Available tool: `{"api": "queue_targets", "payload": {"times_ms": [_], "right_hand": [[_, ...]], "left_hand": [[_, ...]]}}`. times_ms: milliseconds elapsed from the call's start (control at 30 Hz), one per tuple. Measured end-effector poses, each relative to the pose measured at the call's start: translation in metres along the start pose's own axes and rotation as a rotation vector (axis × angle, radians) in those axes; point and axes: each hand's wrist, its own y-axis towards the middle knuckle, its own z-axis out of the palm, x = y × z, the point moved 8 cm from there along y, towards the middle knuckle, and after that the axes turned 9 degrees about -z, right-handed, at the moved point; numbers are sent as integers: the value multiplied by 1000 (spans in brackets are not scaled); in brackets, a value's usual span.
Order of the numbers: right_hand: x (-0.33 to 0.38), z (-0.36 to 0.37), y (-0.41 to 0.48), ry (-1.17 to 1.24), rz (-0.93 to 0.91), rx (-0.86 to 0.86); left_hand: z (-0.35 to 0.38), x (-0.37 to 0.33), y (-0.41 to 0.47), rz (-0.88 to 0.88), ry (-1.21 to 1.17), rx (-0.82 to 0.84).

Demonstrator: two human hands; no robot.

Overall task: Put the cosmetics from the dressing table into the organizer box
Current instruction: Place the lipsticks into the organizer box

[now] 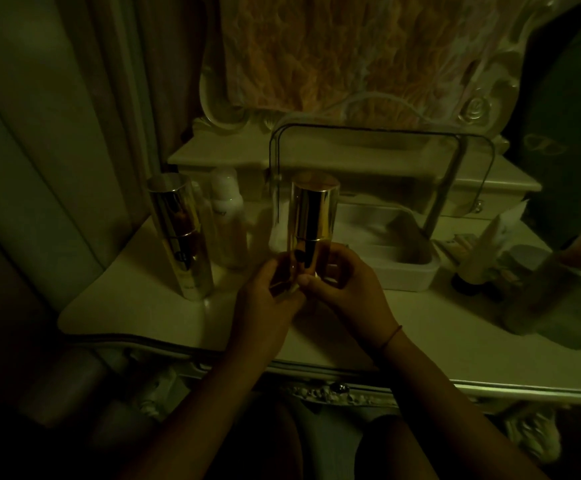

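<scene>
Both hands hold a tall gold bottle [313, 216] upright over the middle of the dressing table [143, 306]. My left hand [265, 299] grips its lower part from the left, and my right hand [348, 282] grips it from the right, thumb on the front. Behind the bottle stands the white organizer box [417, 271] with a clear lid [368, 161] tipped up. A second gold and silver bottle [181, 237] stands at the left, with a white pump bottle [228, 220] beside it.
Small cosmetics, among them a dark-capped tube [472, 271], lie to the right of the box. A dark bag [566, 271] fills the right side. A patterned cloth [351, 53] hangs over the mirror behind. The room is very dim.
</scene>
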Motion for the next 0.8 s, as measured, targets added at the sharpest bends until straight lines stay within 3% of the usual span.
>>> {"api": "queue_targets", "payload": {"times_ms": [433, 800], "right_hand": [[9, -20, 21, -41, 36, 30], [-2, -31, 34, 10, 170, 40]], "left_hand": [[14, -26, 14, 53, 79, 6], [26, -39, 27, 30, 171, 76]]}}
